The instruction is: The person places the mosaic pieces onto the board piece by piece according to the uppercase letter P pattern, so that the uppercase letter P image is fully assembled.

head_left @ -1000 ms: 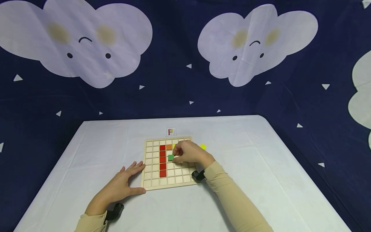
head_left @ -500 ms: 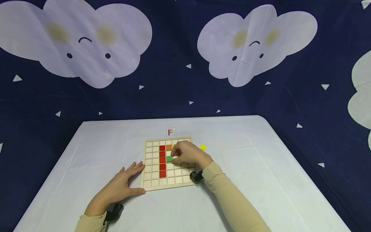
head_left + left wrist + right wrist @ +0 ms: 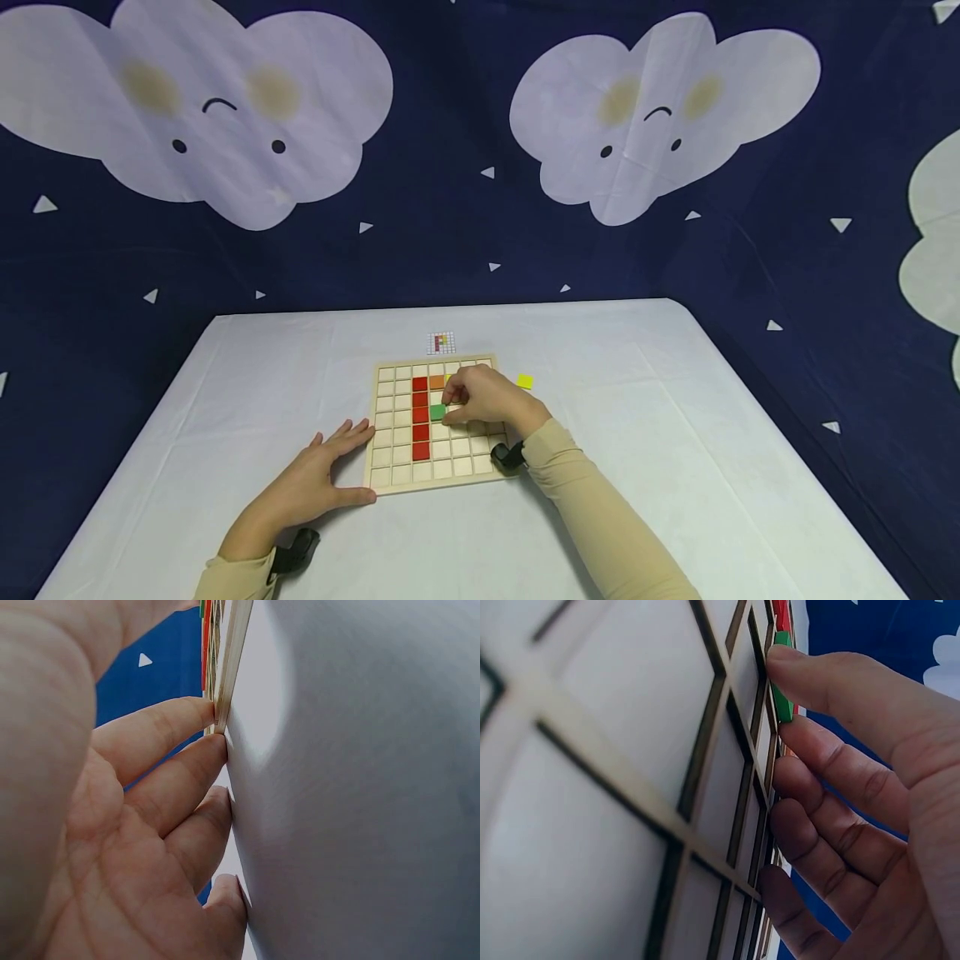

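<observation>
A wooden grid board (image 3: 401,475) with pale square cells lies mid-table in the head view. My right hand (image 3: 491,396) is over it, pinching a green tile (image 3: 437,412) between thumb and index finger. The right wrist view shows that green tile (image 3: 782,682) at the grid, thumb on one edge and index fingertip at the other. It sits just right of a column of several red tiles (image 3: 420,432). An orange tile (image 3: 437,382) is beside the top red one, with a partly hidden yellow tile past it. My left hand (image 3: 303,479) touches the board's left edge with spread, extended fingers.
A small printed pattern card (image 3: 441,342) lies behind the board. One loose yellow tile (image 3: 525,381) lies off the board's right side. White cloth covers the table (image 3: 637,417); a dark blue cloud-printed curtain (image 3: 450,167) hangs behind it.
The right hand has shifted slightly left and towards the near side with the green tile, which now lies closer against the red column. The left hand has stayed at the board's edge.
</observation>
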Tool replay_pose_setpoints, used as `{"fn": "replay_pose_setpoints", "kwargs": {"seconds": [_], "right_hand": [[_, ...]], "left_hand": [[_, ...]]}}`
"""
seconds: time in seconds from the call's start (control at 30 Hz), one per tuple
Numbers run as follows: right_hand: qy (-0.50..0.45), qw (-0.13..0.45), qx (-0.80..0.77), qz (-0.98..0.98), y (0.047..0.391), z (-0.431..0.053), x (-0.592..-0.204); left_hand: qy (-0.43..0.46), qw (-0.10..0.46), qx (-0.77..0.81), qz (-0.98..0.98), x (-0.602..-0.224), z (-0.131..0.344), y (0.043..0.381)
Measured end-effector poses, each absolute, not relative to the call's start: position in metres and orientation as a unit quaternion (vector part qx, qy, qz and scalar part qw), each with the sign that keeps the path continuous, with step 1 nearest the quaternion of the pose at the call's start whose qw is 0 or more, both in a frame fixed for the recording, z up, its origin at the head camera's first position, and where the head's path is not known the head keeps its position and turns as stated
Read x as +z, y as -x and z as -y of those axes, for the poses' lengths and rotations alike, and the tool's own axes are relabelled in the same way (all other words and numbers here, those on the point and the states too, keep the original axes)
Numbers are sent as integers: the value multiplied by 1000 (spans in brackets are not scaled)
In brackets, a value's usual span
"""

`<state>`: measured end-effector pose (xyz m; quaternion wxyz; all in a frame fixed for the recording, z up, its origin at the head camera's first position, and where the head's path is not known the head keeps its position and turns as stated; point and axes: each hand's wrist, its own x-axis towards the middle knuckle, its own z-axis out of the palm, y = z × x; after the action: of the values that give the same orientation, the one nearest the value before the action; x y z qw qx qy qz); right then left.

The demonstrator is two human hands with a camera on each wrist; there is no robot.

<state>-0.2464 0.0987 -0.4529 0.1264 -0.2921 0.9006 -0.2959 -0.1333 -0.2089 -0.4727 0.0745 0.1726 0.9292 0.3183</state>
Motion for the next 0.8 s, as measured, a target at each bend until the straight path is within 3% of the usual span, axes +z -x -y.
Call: {"fn": "replay_pose_setpoints", "kwargs": {"seconds": [0.8], "right_hand": [[309, 123, -291, -897, 248, -100, -455]], "left_hand": [[-174, 77, 315, -930, -472, 209, 133]]}}
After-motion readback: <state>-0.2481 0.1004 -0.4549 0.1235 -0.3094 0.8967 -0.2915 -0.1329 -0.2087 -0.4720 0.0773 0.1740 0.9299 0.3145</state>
